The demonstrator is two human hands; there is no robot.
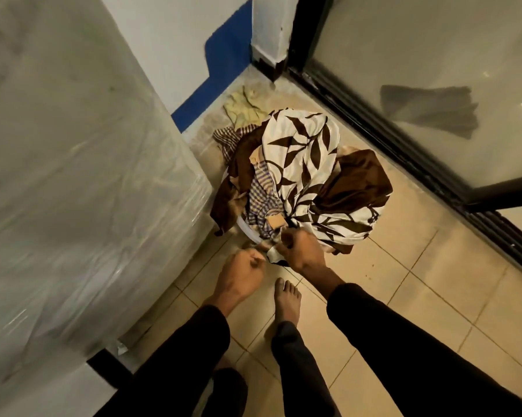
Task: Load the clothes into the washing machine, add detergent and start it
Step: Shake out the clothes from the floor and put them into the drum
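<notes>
Between right hand [298,251] fingers: leaf-print cloth [301,152]; left hand [238,273] beside.

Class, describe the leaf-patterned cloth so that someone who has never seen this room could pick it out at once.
Start at the large plastic-wrapped appliance on the left; beside it on the tiled floor stands a white basket heaped with laundry. The leaf-patterned cloth lies on top, its near edge gripped by the right hand. It alone is white with big dark brown leaves; its neighbours are plain brown or checked.

Beige tiled floor [428,284], white wall [169,40] with blue band [223,64], black-framed glass door [434,55] at right.
</notes>
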